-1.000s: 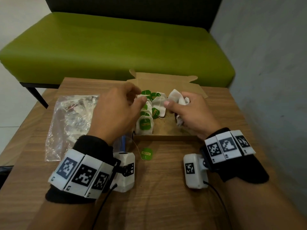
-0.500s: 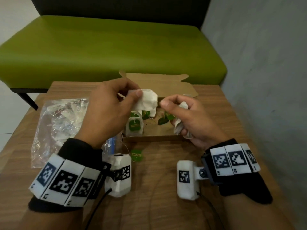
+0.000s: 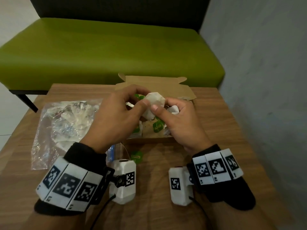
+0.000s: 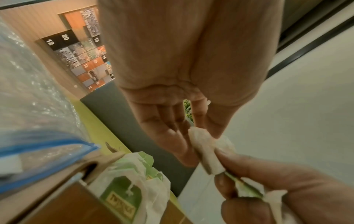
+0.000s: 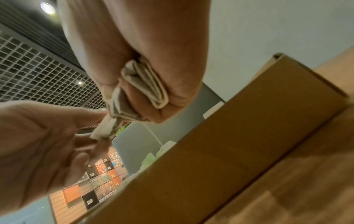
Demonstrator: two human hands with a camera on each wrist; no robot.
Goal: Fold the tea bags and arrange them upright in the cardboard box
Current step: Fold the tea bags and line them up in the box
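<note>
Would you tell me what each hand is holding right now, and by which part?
Both hands pinch one tea bag by opposite edges; the right also grips folded bags in its palm.

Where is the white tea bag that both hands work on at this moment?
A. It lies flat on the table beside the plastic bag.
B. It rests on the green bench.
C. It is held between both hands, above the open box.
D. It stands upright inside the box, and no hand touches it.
C: the left hand and right hand both pinch the tea bag in the air over the box.
</note>
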